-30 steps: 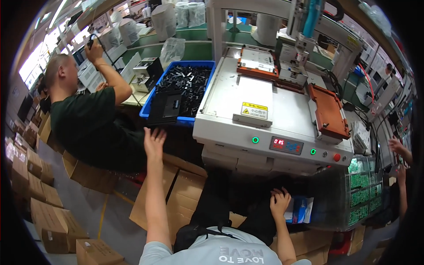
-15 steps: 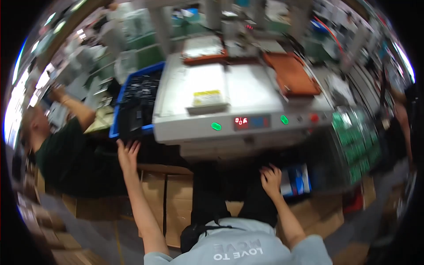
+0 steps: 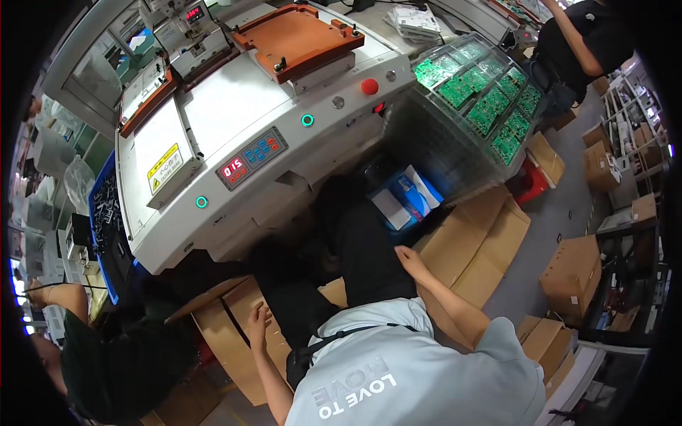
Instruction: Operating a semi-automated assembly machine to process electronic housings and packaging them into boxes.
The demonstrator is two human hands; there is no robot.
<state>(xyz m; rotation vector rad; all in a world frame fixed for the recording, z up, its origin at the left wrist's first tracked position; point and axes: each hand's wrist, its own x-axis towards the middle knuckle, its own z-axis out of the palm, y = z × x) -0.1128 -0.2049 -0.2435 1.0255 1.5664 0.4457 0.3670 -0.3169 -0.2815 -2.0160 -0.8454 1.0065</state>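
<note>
My left hand [image 3: 259,325] hangs low beside my left thigh, above an open cardboard box [image 3: 231,323]. Its fingers are loosely bent, and nothing shows in them. By my right thigh is my right hand [image 3: 412,263], fingers stretched forward and no object visible in it. Just ahead of it sits a blue container [image 3: 430,192] with white and blue packets. A white bench machine [image 3: 234,106] stands before me, with a lit control panel [image 3: 252,157], green-ringed buttons and a red knob [image 3: 369,86]. An orange-brown fixture plate [image 3: 302,39] lies on top.
To the right, stacked clear trays [image 3: 462,153] hold several green circuit boards [image 3: 486,110]. A blue bin [image 3: 106,273] with small black parts stands at the machine's left. One co-worker [image 3: 121,355] sits at lower left, another [image 3: 586,42] at upper right. Cardboard boxes [image 3: 572,273] stand on the floor.
My view has swung to the right and the machine appears tilted. My left hand has drawn back from beside the blue bin to my thigh. The right hand stays near the right thigh.
</note>
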